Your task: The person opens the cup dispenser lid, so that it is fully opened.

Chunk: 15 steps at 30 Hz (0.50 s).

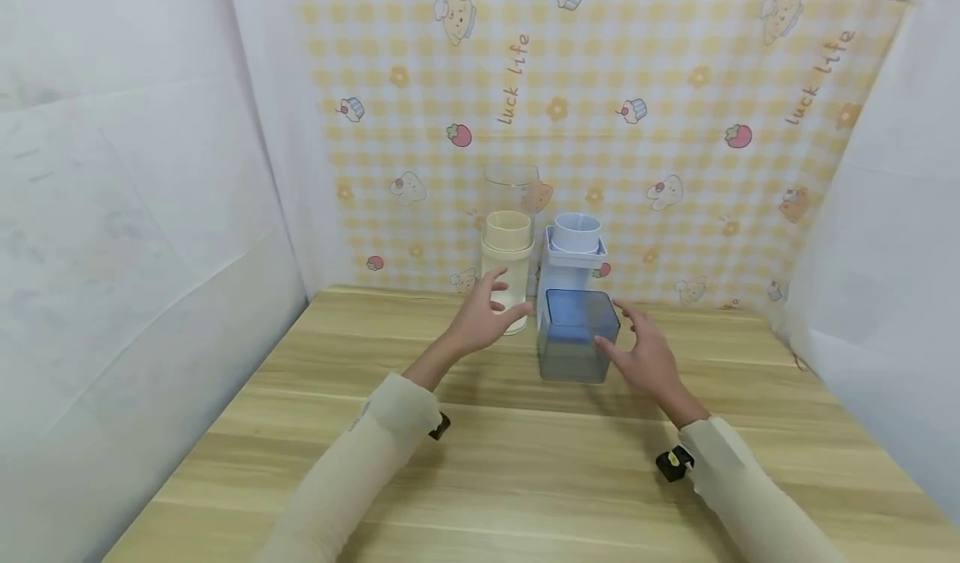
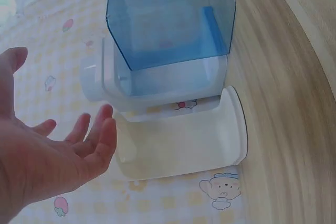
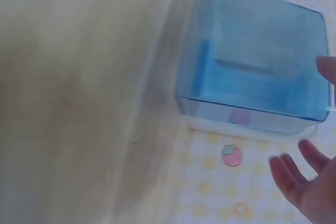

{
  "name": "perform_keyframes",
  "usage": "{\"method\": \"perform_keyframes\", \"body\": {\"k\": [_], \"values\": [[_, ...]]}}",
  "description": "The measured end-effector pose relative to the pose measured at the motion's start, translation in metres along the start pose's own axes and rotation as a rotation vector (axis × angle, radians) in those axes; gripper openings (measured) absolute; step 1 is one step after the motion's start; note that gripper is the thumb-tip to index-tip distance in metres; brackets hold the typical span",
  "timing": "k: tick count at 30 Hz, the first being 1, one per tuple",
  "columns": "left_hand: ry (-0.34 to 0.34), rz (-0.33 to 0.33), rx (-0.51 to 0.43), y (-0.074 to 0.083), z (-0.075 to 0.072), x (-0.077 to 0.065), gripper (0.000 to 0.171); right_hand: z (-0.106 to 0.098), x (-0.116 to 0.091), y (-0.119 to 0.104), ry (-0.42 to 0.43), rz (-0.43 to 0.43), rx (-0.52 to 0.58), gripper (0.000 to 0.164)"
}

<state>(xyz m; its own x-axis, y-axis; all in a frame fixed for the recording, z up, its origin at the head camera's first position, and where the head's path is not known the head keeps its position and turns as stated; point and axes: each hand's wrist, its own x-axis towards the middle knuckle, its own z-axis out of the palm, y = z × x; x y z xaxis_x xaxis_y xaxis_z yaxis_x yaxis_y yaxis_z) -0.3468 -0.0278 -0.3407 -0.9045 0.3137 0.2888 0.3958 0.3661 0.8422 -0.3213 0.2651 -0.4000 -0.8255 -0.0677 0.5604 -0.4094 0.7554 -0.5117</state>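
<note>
A see-through blue-grey square container (image 1: 573, 355) stands on the table in front of a pale-blue dispenser base (image 1: 564, 278). My right hand (image 1: 647, 356) is at the container's right side, thumb and fingers spread. In the right wrist view, the thumb of the right hand (image 3: 315, 192) overlaps the container's edge, while the other fingers lie apart from it. My left hand (image 1: 482, 317) hovers in front of a cream round dispenser base (image 1: 507, 270), fingers loosely bent and holding nothing. A clear cylinder (image 1: 512, 181) tops the cream base.
Both dispenser bases stand at the back of the wood-grain table (image 1: 480, 480), close to a yellow checked cloth (image 1: 420, 155) hung behind. White sheets (image 1: 135, 213) hang at the left and right sides.
</note>
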Motion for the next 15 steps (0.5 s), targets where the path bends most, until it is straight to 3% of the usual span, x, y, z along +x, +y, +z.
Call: {"method": "perform_keyframes", "body": {"k": [7, 15], "values": [[0.145, 0.045, -0.066, 0.006, -0.002, -0.008, 0.085, -0.005, 0.014, -0.019, 0.189, -0.047, 0.044, 0.069], [0.21, 0.079, -0.146, 0.003, -0.004, -0.017, 0.099, 0.003, 0.041, -0.063, 0.214, -0.079, 0.097, 0.067]]}}
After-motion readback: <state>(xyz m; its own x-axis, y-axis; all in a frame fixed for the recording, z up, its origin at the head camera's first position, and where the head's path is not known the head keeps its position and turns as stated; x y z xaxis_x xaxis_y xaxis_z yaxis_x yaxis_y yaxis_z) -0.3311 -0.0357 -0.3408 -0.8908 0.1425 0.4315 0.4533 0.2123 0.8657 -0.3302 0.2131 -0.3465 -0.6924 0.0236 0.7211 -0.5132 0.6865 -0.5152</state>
